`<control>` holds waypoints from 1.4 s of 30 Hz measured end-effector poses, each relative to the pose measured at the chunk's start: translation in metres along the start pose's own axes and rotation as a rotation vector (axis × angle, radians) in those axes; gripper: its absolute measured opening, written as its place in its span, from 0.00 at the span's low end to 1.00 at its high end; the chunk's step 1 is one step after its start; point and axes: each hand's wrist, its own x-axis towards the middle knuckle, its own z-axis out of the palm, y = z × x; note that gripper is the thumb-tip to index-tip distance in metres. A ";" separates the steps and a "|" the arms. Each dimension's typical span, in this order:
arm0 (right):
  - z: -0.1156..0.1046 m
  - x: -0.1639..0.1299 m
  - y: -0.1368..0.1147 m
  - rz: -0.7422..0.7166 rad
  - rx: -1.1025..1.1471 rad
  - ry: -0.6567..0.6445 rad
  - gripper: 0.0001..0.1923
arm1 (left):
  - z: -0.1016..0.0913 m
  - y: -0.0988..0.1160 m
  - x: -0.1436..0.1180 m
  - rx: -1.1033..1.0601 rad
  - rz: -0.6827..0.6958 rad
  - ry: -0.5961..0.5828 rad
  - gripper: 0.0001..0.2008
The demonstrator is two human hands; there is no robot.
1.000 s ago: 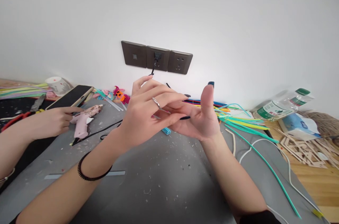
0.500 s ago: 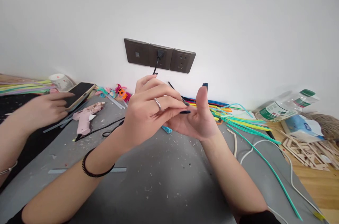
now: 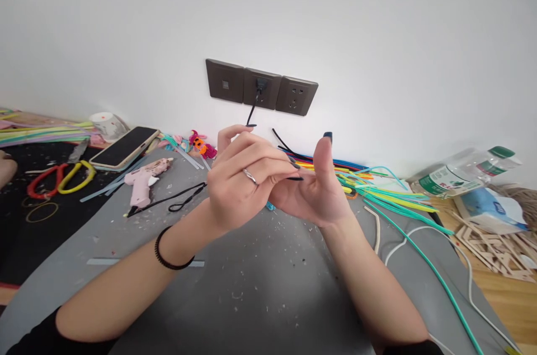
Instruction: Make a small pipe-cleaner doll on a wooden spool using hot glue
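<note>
My left hand (image 3: 239, 187), with a silver ring and a black coil band on its wrist, reaches across in front of my right hand (image 3: 319, 193). The left fingers are bunched together, their dark-nailed tips against the right palm. Whatever they pinch, if anything, is too small or hidden to make out. My right hand is turned palm up with its thumb stretched upward; its fingers are mostly hidden behind the left hand. A small blue fuzzy piece (image 3: 271, 206) lies on the grey mat (image 3: 251, 299) just below the hands.
Left are a pink glue gun (image 3: 145, 179), a phone (image 3: 126, 147), scissors (image 3: 62, 176) and a paper cup (image 3: 108, 126). Right are coloured pipe cleaners (image 3: 394, 198), a plastic bottle (image 3: 465, 173), tissues (image 3: 489, 209) and wooden pieces (image 3: 490, 249). A co-worker's hand (image 3: 6, 170) shows at far left.
The co-worker's hand has drawn back from the phone toward the left edge, uncovering the scissors. My hands keep nearly the same pose; the view has shifted slightly left.
</note>
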 end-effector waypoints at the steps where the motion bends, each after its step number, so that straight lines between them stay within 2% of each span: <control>1: 0.001 0.000 -0.001 0.007 -0.002 -0.001 0.53 | 0.000 0.001 0.000 -0.026 -0.029 -0.002 0.13; 8: 0.000 0.004 -0.001 -0.004 -0.021 -0.088 0.56 | 0.008 0.000 -0.003 -0.246 -0.164 0.058 0.11; 10: -0.002 0.006 -0.001 -0.011 -0.039 -0.094 0.58 | 0.009 -0.004 -0.003 -0.301 -0.231 0.086 0.10; 13: -0.006 0.008 -0.001 0.003 -0.042 -0.072 0.57 | 0.006 -0.015 0.000 -0.360 -0.320 0.197 0.07; 16: -0.009 0.008 -0.002 0.027 -0.026 -0.054 0.56 | 0.002 -0.025 0.005 -0.360 -0.327 0.237 0.05; 20: -0.010 0.008 -0.002 0.010 -0.008 -0.074 0.56 | -0.001 -0.025 0.007 -0.359 -0.305 0.175 0.06; 25: -0.010 0.008 -0.004 0.010 0.006 -0.046 0.55 | -0.004 -0.018 0.006 -0.360 -0.262 0.065 0.14; 33: -0.013 0.007 -0.006 -0.007 -0.005 -0.060 0.58 | -0.003 -0.019 0.007 -0.442 -0.233 0.043 0.24; 42: -0.011 0.004 -0.009 -0.017 -0.026 -0.030 0.58 | -0.006 -0.016 0.010 -0.393 -0.260 -0.033 0.11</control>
